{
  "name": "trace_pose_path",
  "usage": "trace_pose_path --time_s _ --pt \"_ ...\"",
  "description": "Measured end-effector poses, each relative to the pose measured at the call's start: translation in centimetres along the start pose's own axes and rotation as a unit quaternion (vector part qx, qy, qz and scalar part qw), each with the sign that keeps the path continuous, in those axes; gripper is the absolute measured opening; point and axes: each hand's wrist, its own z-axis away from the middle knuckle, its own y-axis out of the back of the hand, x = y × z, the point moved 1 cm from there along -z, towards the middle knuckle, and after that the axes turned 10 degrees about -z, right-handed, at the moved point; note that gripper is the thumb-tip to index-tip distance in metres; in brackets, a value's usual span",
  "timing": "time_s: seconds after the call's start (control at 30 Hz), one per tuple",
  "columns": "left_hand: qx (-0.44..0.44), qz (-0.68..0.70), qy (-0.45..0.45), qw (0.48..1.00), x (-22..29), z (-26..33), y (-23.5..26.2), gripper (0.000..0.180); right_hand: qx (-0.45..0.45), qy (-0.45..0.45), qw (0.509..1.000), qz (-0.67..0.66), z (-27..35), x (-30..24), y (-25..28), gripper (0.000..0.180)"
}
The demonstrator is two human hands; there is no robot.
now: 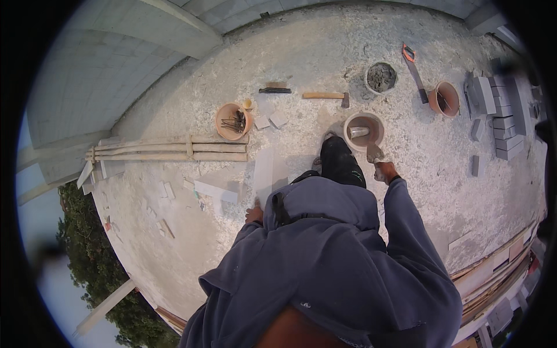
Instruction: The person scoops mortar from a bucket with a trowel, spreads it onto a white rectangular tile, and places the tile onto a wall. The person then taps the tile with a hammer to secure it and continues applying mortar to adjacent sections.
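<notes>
Jacket: a dark blue jacket (pixel 325 255) fills the lower middle of the view, both sleeves running up and away from the camera.
Right hand: the right hand (pixel 384 171) is closed around the handle of a trowel (pixel 374 153), whose mortar-caked blade points at the bucket above it.
Left hand: the left hand (pixel 253 215) shows just past the cuff, beside a long pale block (pixel 263 172); whether its fingers are spread or curled I cannot tell.
Bucket: a terracotta-coloured bucket (pixel 364 131) of grey mix stands on the rough concrete floor (pixel 313 52), just above the trowel and beside the dark shoe (pixel 335 152).
Nearby tools: a wooden-handled hammer (pixel 326 96) lies left of a grey mortar tub (pixel 381 77).
Left side: another orange bucket (pixel 233 120) holds metal pieces, above a bundle of wooden poles (pixel 168 149).
Right side: grey blocks (pixel 503 119) are stacked near the edge.
</notes>
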Motion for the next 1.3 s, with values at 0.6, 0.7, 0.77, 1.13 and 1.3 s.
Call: trace_pose_path --time_s 0.6,0.7,0.77,1.13,1.3 --pt "0.18 -0.127 -0.078 0.972 34.0 0.4 44.9 0.123 0.049 0.419 0.739 0.525 -7.0 -50.2 -13.8 0.038" --pt "0.186 -0.127 -0.121 0.967 39.8 0.0 49.2 0.122 -0.003 0.558 0.613 0.56 -4.1 -57.9 -21.2 0.077" --pt "0.201 -0.145 -0.131 0.96 42.2 -0.2 53.2 0.121 -0.067 0.623 0.545 0.557 -2.3 -61.5 -26.4 0.092" --pt "0.237 -0.322 -0.281 0.872 63.8 -1.7 72.7 0.112 -0.264 0.584 0.429 0.636 -7.1 -78.7 -40.1 0.127" --pt "0.246 -0.371 -0.373 0.814 71.8 0.9 81.1 0.105 -0.242 0.602 0.416 0.637 -10.2 -88.8 -39.3 0.127"
